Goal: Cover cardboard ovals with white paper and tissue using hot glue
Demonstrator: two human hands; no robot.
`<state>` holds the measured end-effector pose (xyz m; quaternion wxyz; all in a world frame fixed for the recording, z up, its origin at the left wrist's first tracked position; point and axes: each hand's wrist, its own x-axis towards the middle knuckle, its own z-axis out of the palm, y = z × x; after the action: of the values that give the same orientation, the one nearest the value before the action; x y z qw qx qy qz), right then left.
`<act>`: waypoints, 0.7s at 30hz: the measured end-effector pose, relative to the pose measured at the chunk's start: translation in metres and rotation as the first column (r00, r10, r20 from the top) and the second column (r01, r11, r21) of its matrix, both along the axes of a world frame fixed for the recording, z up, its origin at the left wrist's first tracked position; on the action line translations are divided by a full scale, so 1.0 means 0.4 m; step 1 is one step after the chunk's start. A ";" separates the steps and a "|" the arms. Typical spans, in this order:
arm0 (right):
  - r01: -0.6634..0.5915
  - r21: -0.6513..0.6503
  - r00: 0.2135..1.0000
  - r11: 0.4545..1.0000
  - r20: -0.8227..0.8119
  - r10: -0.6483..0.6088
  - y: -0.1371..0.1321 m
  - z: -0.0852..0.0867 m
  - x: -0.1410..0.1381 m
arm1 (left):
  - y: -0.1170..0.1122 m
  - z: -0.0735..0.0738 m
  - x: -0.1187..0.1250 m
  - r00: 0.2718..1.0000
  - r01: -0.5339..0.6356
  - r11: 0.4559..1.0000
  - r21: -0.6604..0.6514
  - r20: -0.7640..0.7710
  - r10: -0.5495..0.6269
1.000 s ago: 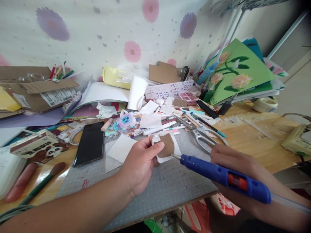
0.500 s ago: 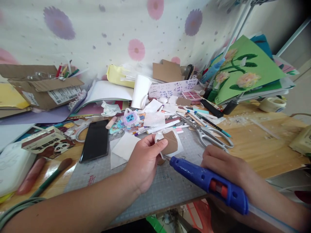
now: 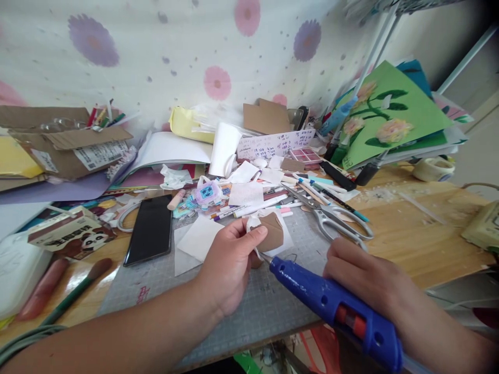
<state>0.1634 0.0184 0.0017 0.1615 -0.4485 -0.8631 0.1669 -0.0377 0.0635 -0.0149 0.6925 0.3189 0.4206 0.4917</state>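
Cardboard scrap (image 3: 272, 235) pinched between thumb and fingers of left hand (image 3: 230, 257), above grey cutting mat (image 3: 268, 298). Right hand (image 3: 364, 272) curled around blue hot-glue gun (image 3: 300, 283); metal nozzle (image 3: 265, 257) at scrap's lower edge, contact unclear. Silver scissors (image 3: 318, 205) lie beyond right hand. Black smartphone (image 3: 148, 229) lies farther left, beside white paper (image 3: 198, 240).
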 end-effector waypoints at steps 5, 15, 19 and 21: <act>0.007 0.012 1.000 1.000 0.013 -0.007 -0.006 0.001 0.005 | 0.002 0.002 0.002 1.000 -0.002 1.000 0.001 0.007 0.002; 0.016 0.041 1.000 0.999 0.016 -0.017 -0.004 0.000 0.016 | 0.003 0.009 0.002 1.000 0.001 1.000 -0.017 -0.011 -0.001; 0.037 0.053 0.999 0.998 0.015 -0.038 -0.006 -0.001 0.028 | 0.002 0.012 0.002 1.000 -0.001 1.000 -0.008 -0.025 0.001; 0.039 0.045 0.999 0.998 0.033 -0.041 -0.008 -0.001 0.035 | 0.003 0.012 0.001 0.999 0.002 1.000 -0.010 -0.032 -0.003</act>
<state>0.1773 0.0151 0.0013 0.1601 -0.4647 -0.8601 0.1368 -0.0372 0.0645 -0.0100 0.6879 0.3238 0.4337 0.4836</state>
